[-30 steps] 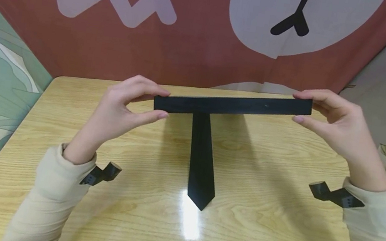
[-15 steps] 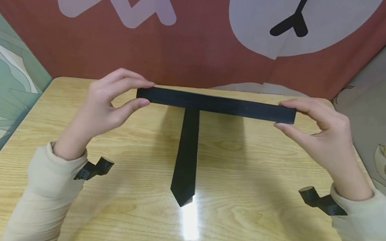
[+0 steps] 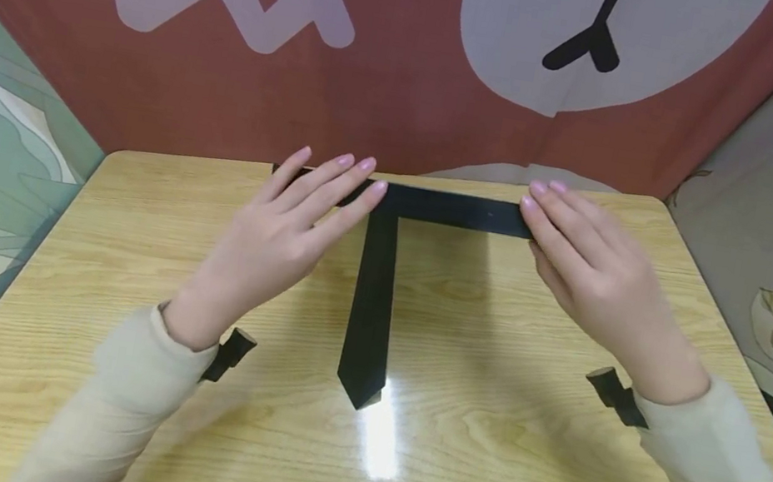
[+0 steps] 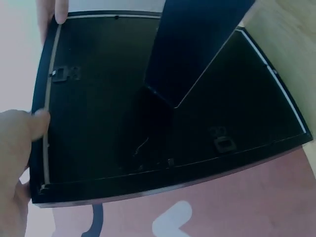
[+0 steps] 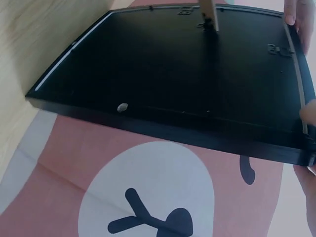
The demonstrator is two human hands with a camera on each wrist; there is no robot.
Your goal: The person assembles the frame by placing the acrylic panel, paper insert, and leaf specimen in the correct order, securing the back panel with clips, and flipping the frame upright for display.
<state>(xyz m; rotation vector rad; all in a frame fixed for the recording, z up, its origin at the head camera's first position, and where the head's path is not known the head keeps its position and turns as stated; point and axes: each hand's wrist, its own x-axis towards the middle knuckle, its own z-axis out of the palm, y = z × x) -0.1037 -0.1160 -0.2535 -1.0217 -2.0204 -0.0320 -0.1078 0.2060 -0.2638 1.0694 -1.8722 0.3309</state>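
Observation:
A black picture frame [image 3: 460, 210] stands on the table with its back towards me, its long top edge running left to right. From that back an easel leg [image 3: 372, 306] slants out towards me, ending in a pointed foot. My left hand [image 3: 274, 232] lies with straight fingers across the left half of the top edge. At the right end, my right hand [image 3: 600, 283] rests its straight fingers on the edge too. The left wrist view shows the dark backing board [image 4: 98, 108] and a small metal hanger [image 4: 224, 144]. The frame's front is hidden.
The light wood table [image 3: 476, 441] carries a bright reflection near the leg's foot. Close behind the frame rises a red wall cloth [image 3: 392, 107] with a printed snout. Small black wrist cameras [image 3: 233, 354] sit at both cuffs.
The frame has turned from slanted to level across the table and shifted left. Both hands have gone from pinching its ends to lying flat-fingered over its top, the left one further inward.

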